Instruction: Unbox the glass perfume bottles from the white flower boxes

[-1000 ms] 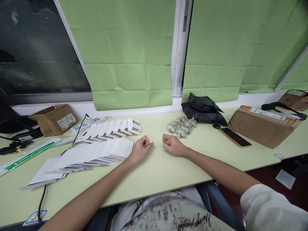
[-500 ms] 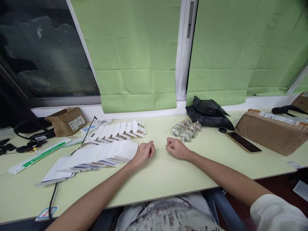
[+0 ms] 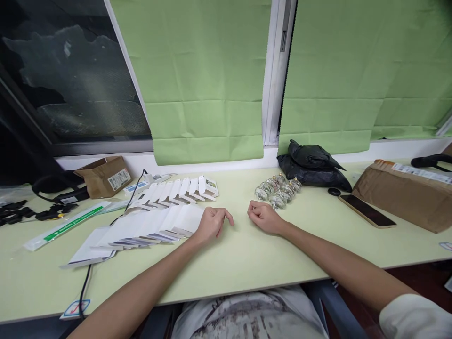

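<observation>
Bare fingers first: my left hand [image 3: 212,223] rests on the table [image 3: 247,254], fingers loosely curled and half open, holding nothing; its heel touches the near end of the flat boxes [image 3: 151,226]. My right hand [image 3: 263,217] is a loose fist on the table, nothing visible in it, just short of the bulbs [image 3: 277,190] at its 1 o'clock.

Progress, my judgement:
- Flat white boxes are fanned in two overlapping rows at my 10 o'clock. All look unfolded; I see no made-up box.
- Bulbs sit bunched in a tight cluster, bare, none in a box.
- So packing looks not started. Everything is laid out; folding and filling are all left.

Further out:
- Black bag [image 3: 310,165] at 1 o'clock, touching the back edge of the table behind the bulbs.
- Phone [image 3: 367,211] face up at 2 o'clock, a small dark round thing beside it, can't tell what.
- Brown parcel [image 3: 406,193] at 3 o'clock.
- Open small carton [image 3: 106,176] at 10 o'clock, a black cable [image 3: 84,282] running past the boxes to the near edge.
- Green-striped sleeve [image 3: 67,226] at 9 o'clock, well apart from both hands.
</observation>
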Available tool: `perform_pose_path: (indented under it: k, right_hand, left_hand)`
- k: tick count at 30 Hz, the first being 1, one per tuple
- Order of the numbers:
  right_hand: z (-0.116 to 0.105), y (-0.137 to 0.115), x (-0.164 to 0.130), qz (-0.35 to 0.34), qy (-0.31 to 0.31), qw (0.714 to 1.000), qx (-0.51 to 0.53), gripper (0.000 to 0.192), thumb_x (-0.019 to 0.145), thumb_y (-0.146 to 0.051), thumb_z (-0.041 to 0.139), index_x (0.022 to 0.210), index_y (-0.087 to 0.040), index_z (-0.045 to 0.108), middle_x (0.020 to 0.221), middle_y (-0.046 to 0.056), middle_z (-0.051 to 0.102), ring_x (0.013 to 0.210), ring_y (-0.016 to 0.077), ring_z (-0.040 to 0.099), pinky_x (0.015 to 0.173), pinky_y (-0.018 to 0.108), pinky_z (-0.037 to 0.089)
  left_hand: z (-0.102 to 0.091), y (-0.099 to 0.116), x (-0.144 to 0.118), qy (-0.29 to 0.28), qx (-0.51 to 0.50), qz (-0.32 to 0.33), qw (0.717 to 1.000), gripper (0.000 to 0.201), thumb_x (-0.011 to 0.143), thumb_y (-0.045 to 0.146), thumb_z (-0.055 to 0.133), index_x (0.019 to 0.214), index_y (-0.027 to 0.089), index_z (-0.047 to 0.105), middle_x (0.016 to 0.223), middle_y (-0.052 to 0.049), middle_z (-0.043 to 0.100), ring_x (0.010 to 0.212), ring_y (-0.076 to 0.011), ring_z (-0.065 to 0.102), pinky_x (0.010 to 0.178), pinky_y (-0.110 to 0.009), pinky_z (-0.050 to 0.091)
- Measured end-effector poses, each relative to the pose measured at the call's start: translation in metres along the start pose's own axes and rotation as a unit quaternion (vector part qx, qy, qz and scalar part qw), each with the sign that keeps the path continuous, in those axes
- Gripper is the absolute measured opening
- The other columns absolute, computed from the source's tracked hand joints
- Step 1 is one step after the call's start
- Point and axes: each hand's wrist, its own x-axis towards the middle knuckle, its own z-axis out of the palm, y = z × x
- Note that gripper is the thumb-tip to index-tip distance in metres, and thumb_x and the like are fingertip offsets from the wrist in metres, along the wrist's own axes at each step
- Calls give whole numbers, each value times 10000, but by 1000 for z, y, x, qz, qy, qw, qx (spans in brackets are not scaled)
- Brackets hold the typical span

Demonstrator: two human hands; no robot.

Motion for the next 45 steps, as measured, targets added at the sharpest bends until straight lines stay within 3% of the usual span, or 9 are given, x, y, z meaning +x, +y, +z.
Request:
perform_pose_path:
  k: [3,6,13,19,36,45]
  right_hand:
    - [-2,-1,0,-7,-2,1000,-6,389,996,-164,497,618,-188,584,886,21,626,745,132,587,739,289,419]
    - [-3,-3,-1,-5,-3,1000,-7,351,1020,-220,501,687,-193,609,947,29,617,741,130,566,723,291,419]
    - [-3,-2,-2,11,-7,1000,9,203,1016,-242,526,864,-209,655,1074,29,599,618,91,485,653,290,409]
    - [-2,-1,-1,9,-5,1000,15,146,1013,-229,530,959,-227,666,1125,40,587,607,88,491,658,296,425]
    - [-4,0,-2,21,-16,1000,5,158,1001,-205,516,1058,-252,656,1177,41,572,599,90,480,650,293,419]
    - [-3,-4,0,47,-33,998,6,246,1017,-264,489,1233,-271,605,1020,6,667,635,128,497,644,285,397]
  left_hand:
    - [0,2,0,28,7,-1,1000,434,882,228,378,604,202,710,300,34,416,335,-128,317,456,-274,286]
    - [0,5,0,48,11,8,999,423,872,218,382,559,202,666,313,29,457,341,-124,353,485,-265,336]
    - [3,5,0,33,28,18,999,416,869,203,392,487,210,557,348,10,508,449,-140,488,604,-251,427]
    - [3,5,0,19,28,17,999,411,888,200,389,514,207,560,360,24,509,414,-126,453,585,-251,417]
    - [3,4,-2,11,33,43,998,484,900,190,388,440,209,538,484,-21,580,581,-148,563,616,-255,427]
    - [2,7,-3,20,45,49,998,533,919,195,376,394,212,469,465,-7,502,551,-133,494,588,-252,385]
